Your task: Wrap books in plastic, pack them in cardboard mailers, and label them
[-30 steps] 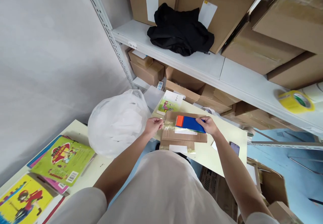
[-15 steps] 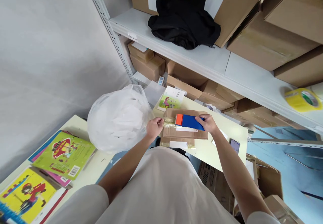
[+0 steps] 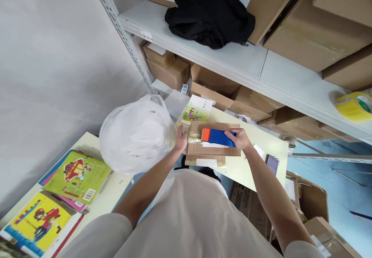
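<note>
A flat brown cardboard parcel lies on the pale table, with clear tape across it. My right hand grips a blue tool with an orange end and holds it flat on the parcel's top. My left hand rests at the parcel's left edge, fingers pressed against the taped end. A white label is stuck near the parcel's front edge.
A bulging white plastic bag sits left of the parcel. A small picture book lies behind it, a phone to the right. Colourful books lie on a second table. Shelves hold cardboard boxes, black cloth and yellow tape.
My left hand has slid from a pinch on the tape end to press against the parcel's left edge. The right hand and tool stay put. The camera tilted slightly.
</note>
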`<control>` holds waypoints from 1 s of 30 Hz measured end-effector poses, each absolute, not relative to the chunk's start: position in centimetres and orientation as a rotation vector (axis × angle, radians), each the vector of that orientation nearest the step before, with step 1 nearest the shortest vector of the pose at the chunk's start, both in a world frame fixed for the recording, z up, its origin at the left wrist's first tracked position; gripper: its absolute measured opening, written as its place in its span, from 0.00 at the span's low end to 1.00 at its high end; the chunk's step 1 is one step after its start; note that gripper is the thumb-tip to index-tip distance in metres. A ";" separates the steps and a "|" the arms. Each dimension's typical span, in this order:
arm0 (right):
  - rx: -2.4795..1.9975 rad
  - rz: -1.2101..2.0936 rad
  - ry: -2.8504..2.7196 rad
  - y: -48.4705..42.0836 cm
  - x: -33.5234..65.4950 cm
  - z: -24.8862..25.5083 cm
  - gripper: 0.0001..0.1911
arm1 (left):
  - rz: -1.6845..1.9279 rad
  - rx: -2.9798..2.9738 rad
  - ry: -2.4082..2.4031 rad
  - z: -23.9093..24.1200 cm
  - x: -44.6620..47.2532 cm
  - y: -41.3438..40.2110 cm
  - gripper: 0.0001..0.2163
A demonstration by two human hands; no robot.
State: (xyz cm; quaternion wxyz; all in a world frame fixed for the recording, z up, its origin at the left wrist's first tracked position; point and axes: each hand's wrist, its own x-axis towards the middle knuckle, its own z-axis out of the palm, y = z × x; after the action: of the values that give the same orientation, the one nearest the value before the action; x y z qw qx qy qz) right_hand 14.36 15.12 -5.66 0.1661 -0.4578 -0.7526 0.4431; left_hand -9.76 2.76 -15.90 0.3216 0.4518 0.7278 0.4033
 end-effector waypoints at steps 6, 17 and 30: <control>-1.307 1.361 -2.117 15.7 14.7 -5.3 0.26 | 0.490 2.105 1.740 -11.3 -8.1 3.7 0.61; -1.346 1.265 -2.380 18.6 18.0 -2.6 0.28 | 0.043 2.121 1.932 -10.1 -5.8 4.7 0.63; -1.464 1.303 -2.210 25.6 33.8 -9.5 0.26 | -0.239 2.207 1.895 -8.7 -1.4 7.0 0.58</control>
State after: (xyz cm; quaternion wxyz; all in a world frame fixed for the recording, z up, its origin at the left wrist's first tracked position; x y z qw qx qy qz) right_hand 33.75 25.62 -9.48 0.0938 -0.4935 -0.7448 0.4392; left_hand -1.38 6.99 -8.72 0.1113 0.7514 0.6453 -0.0814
